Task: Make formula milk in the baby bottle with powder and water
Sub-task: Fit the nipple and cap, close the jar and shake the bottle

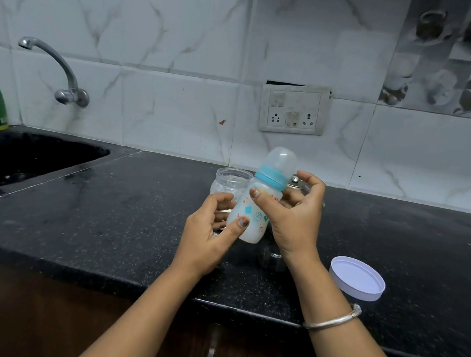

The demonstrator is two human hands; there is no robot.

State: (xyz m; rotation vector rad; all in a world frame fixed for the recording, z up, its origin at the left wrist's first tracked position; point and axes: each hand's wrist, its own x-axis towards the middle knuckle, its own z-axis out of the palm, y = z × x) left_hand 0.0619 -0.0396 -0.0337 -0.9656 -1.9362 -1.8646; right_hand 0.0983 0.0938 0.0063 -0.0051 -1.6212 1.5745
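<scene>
Between left hand (208,233) and right hand (293,222) fingers (311,182), the capped bottle (253,215) is being gripped, probably mid-mixing, calling for firm shaking.

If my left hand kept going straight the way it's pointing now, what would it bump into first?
Probably the clear jar, open-topped, standing on the counter just beyond the left hand, which grips the baby bottle. Depth is hard to judge from this one view.

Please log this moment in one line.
baby bottle: capped, tilted, milky | left hand: grips it | right hand: grips it
</scene>
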